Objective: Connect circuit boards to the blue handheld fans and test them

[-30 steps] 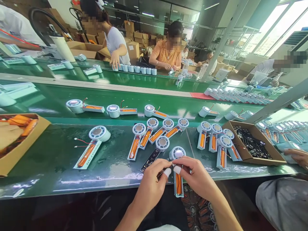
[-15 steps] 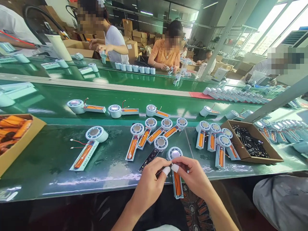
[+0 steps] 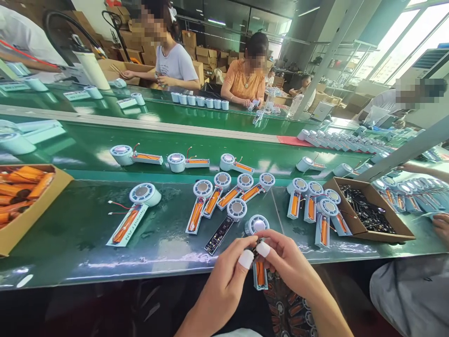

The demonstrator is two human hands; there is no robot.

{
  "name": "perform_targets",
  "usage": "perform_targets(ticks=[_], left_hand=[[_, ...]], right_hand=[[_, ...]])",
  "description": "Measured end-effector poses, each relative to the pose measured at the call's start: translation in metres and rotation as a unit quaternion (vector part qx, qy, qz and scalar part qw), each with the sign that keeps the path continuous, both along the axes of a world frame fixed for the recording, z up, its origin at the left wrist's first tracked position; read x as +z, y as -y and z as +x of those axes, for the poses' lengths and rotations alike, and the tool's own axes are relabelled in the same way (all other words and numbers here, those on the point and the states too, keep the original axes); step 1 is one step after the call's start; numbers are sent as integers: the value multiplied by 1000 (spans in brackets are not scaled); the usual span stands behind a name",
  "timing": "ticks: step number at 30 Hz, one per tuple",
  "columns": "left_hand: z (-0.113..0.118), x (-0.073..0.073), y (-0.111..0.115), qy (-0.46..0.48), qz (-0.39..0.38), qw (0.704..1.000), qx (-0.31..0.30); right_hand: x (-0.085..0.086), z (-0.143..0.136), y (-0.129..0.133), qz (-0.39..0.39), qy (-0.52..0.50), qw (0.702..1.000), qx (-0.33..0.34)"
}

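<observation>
Green tabletop [image 3: 168,252] spans the space before you, and one fan [image 3: 258,224] sits at its near edge, directly beneath your hands. Its long axis runs from the round head, farther off, to the handle end, which reaches past the edge toward you. Your left hand [image 3: 228,270] and right hand [image 3: 286,258] are about equally near, both pinched narrow on a dark part [image 3: 257,248]. Your fingers hide the fan's neck and most of that part's shape.
</observation>
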State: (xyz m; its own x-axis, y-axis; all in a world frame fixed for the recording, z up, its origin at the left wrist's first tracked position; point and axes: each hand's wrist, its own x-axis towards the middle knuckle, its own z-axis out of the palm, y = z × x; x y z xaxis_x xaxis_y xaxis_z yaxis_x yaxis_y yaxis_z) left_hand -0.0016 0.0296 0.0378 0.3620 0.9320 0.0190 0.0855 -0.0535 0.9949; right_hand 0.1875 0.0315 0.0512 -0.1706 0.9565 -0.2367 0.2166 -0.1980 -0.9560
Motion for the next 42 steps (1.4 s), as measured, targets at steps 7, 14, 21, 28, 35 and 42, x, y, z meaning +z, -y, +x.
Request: perform_targets(ticks=[7, 14, 21, 28, 35, 42], left_hand=[[15, -18, -8, -29, -103, 994, 13], [34, -20, -13, 58, -170, 981, -79], [41, -17, -8, 111, -173, 978, -30], [41, -16, -4, 35, -192, 979, 53], [42, -18, -5, 41, -191, 976, 100], [36, -10, -5, 49, -204, 975, 70]], right_hand=[[-4, 7, 4, -55, -143, 987, -48], [-17, 8, 12, -19, -282, 959, -21], [-13, 18, 16, 27, -226, 972, -65], [-12, 21, 14, 28, -140, 987, -76], [-9, 10, 13, 54, -58, 994, -75], [-1, 10, 18, 100, 74, 988, -91]])
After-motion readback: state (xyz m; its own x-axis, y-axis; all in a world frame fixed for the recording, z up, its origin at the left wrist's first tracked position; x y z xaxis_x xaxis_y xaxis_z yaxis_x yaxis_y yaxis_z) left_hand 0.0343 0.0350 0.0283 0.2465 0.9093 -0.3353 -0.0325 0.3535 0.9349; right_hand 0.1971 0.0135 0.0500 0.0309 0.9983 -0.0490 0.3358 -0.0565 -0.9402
